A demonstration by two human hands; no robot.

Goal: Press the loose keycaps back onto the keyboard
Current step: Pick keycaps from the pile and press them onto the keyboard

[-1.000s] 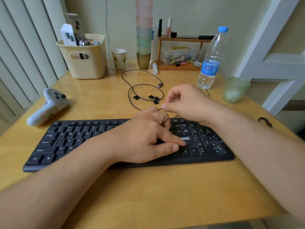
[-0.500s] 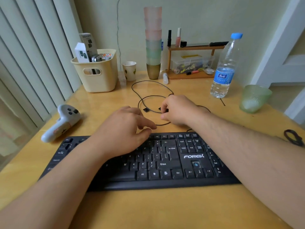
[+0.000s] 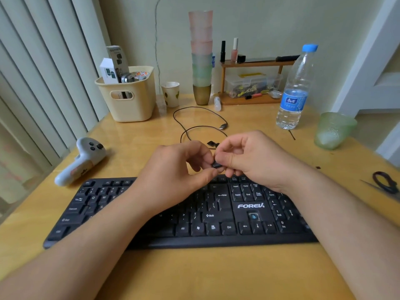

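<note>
both my hands, left (image 3: 173, 169) and right (image 3: 255, 161), pinch one black keycap (image 3: 217, 165) above the keyboard (image 3: 216, 215).

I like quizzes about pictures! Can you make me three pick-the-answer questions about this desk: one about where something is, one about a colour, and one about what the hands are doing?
1. Where is the basket?
A. back left of the desk
B. on the keyboard
C. beside the green glass

2. What colour is the bottle cap?
A. red
B. blue
C. yellow

3. What are the hands doing?
A. lying flat on the desk
B. typing
C. pinching a keycap between them

Answers:
1 A, it stands far left, behind the controller.
2 B, the cap on top is blue.
3 C, the left hand and right hand meet on the small black cap above the keyboard.
</note>
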